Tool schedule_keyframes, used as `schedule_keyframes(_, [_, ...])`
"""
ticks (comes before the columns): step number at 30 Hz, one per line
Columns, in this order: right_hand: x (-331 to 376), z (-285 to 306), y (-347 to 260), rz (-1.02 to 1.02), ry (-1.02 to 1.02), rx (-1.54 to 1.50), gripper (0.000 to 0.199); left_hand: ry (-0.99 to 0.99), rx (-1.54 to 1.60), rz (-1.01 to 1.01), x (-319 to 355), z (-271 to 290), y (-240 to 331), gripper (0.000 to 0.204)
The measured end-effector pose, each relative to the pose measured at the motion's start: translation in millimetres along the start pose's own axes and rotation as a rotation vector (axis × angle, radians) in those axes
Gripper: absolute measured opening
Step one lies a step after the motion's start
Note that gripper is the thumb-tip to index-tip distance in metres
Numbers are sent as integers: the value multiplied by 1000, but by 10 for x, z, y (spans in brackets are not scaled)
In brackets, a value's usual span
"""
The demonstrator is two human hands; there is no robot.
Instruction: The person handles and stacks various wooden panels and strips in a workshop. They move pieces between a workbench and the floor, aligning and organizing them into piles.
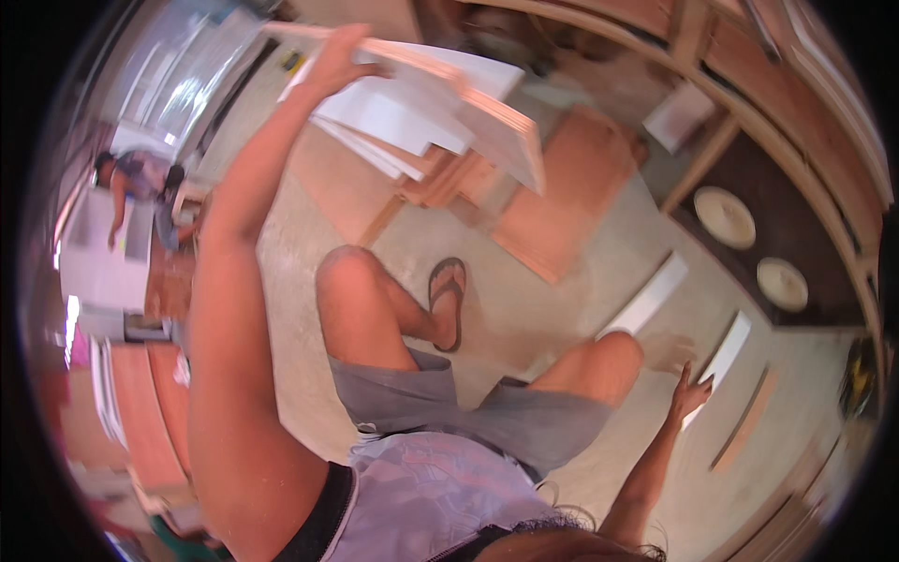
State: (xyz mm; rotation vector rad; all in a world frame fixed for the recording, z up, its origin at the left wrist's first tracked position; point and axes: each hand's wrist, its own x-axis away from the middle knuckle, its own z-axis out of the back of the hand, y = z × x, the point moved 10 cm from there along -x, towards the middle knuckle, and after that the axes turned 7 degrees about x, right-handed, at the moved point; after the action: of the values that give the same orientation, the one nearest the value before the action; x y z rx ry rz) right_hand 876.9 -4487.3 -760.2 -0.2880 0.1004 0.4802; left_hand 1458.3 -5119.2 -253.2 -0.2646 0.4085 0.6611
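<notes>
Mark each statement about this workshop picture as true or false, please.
1. The left hand grips a stack of white-faced wooden boards. True.
2. The right hand holds a hammer. False: it reaches with spread fingers toward a narrow white strip on the floor.
3. The person wears a flip-flop sandal. True.
4. Another person stands at the far right. False: that person is at the far left, bent over a white panel.

Bare concrete floor [524, 309] lies open at the centre of the frame, around the sandalled foot [448, 302]. Leaning white boards [421, 112] crowd the upper middle. White strips [646, 298] on the floor hem the right hand [690, 393] at lower right. Wooden shelving [796, 122] closes the right edge.
</notes>
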Motion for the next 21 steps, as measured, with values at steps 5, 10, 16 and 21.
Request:
schedule_keyframes(5, [-320, 1133, -3272, 265, -306, -990, 56, -34, -5, 0, -67, 5, 213, 62])
schedule_keyframes(10, [262, 2162, -5714, 649, -326, -1306, 55, -54, 72, 57, -98, 21, 312, 60])
schedule_keyframes(16, [498, 1918, -6103, 474, -328, -1485, 32, 243, 42, 104, 226, 231, 340, 80])
schedule_keyframes(21, [112, 1788, -5376, 456, -303, -1446, 25, 438, 257, 496, 1010, 246, -289, 99])
